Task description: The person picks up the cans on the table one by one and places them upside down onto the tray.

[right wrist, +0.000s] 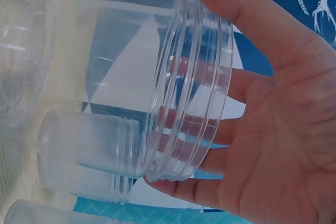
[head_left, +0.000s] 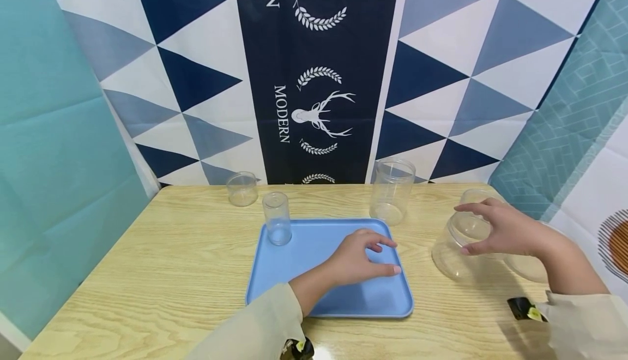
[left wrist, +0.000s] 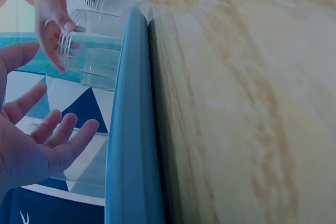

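Note:
My right hand [head_left: 515,230] is curled round the rim of a wide clear jar [head_left: 450,259] on the right of the table. In the right wrist view, the thumb lies along one side of the jar's ridged rim [right wrist: 197,93] and the fingers reach round the far side. My left hand [head_left: 358,262] hovers over a blue tray [head_left: 299,262], fingers spread and loosely bent, with nothing between them. A narrow clear jar [head_left: 277,221] stands in the tray's back left corner.
A tall clear jar [head_left: 392,193] stands just behind the tray's back right corner. A low clear jar [head_left: 242,190] sits at the table's back left. More clear containers [right wrist: 86,135] stand close by the wide jar. A patterned cloth [head_left: 196,76] hangs behind the table.

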Available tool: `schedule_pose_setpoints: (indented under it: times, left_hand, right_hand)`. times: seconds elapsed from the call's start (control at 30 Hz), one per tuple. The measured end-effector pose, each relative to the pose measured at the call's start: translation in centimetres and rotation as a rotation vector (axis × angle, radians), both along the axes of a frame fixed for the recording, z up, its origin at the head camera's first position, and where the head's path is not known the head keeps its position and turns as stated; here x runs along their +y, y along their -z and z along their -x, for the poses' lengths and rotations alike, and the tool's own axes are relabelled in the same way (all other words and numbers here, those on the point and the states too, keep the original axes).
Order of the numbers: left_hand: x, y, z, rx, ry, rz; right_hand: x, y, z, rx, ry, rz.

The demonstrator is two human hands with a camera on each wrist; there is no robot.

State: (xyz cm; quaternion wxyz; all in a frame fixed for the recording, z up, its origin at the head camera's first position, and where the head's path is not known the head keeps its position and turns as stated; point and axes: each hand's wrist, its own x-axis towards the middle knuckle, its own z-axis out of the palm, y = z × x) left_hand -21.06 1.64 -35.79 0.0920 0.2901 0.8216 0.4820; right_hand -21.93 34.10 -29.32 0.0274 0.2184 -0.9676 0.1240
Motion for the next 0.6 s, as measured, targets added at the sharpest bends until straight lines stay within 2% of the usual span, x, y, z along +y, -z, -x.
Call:
schedule_pose_setpoints:
  times: [0.33, 0.6]
  left_hand:
    - [0.5, 0.3, 0.0, -0.075, -0.031, -0.087]
    - [1.0, 0.6, 0.0, -0.211, -0.090, -0.218]
  right_hand:
    - [-0.9, -0.6, -0.7, 0.034, 0.001, 0.041]
    - [-1.4, -1.1, -1.5, 0.036, 0.015, 0.094]
